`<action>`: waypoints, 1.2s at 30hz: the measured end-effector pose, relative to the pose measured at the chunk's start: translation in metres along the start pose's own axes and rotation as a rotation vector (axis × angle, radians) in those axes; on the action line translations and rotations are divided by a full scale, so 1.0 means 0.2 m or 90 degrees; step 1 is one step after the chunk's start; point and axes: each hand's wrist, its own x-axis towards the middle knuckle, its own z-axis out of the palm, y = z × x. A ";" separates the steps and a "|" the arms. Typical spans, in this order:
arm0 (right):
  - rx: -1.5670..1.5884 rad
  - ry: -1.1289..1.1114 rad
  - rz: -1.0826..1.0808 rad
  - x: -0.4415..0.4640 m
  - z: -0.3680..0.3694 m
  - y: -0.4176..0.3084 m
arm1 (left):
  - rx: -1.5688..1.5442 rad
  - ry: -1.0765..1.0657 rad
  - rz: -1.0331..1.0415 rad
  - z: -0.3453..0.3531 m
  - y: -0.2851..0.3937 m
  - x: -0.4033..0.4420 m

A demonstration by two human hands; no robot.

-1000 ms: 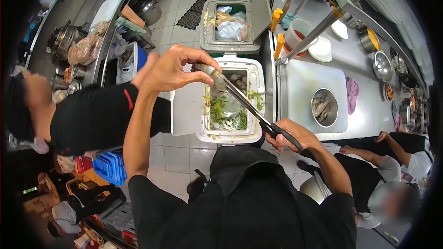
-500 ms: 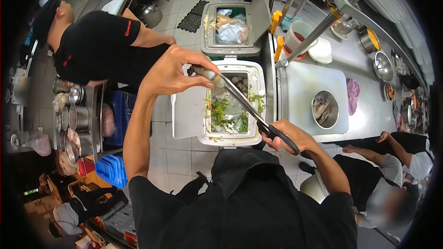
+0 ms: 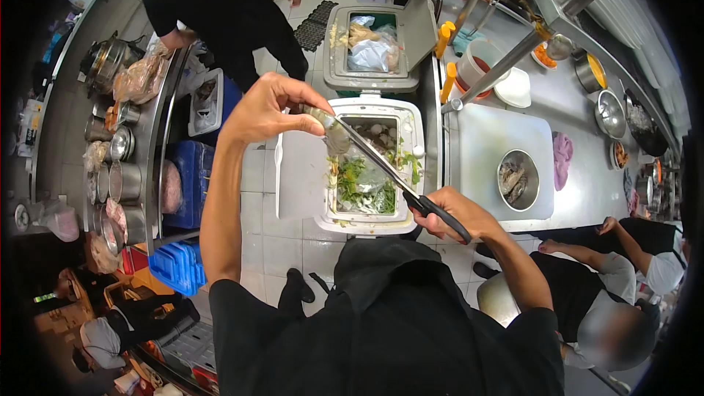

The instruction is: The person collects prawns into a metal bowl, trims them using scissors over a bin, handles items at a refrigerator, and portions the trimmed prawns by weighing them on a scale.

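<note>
Blue crate (image 3: 192,187) beside shelving. Left hand (image 3: 268,111) pinches grey shrimp (image 3: 335,132) above open bin (image 3: 412,119) of greens; scissors (image 3: 446,221) blades at shrimp, handles gripped by right hand (image 3: 466,213). Bench (image 3: 579,132): board (image 3: 506,128) under steel bowl (image 3: 519,154), pink cloth (image 3: 562,161) beside; metal post (image 3: 506,66) slants over bench.

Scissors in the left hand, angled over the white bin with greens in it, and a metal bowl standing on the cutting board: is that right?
The hand is wrong: the head view shows the scissors in the right hand. The white bin, metal bowl and cutting board are as stated.
</note>
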 end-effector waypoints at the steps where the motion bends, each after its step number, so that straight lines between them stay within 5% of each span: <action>1: 0.004 -0.018 0.021 0.00 0.00 0.01 | -0.022 0.008 -0.032 0.00 -0.01 -0.01; 11: -0.058 0.047 -0.021 0.02 0.08 -0.08 | 0.198 -0.021 0.040 -0.06 0.09 -0.02; 16: -0.136 0.108 0.099 0.00 0.09 -0.17 | 0.210 -0.032 0.073 -0.05 0.07 0.00; 19: -0.104 0.109 0.074 0.01 0.08 -0.19 | 0.099 0.011 0.012 -0.02 -0.01 0.00; 23: -0.046 0.099 0.047 0.06 0.09 -0.10 | -0.236 0.136 0.088 0.16 -0.28 0.00; 25: 0.027 0.087 0.002 0.09 0.10 -0.03 | -0.597 0.172 0.165 0.29 -0.42 0.02; 28: 0.024 0.071 -0.010 0.14 0.10 0.11 | -0.789 0.200 0.152 0.47 -0.41 0.00; 31: 0.018 0.024 -0.013 0.12 0.10 0.10 | -0.736 0.299 0.028 0.53 -0.43 -0.02; 36: -0.022 0.014 -0.016 0.08 0.11 0.11 | -0.661 0.352 0.033 0.51 -0.36 -0.03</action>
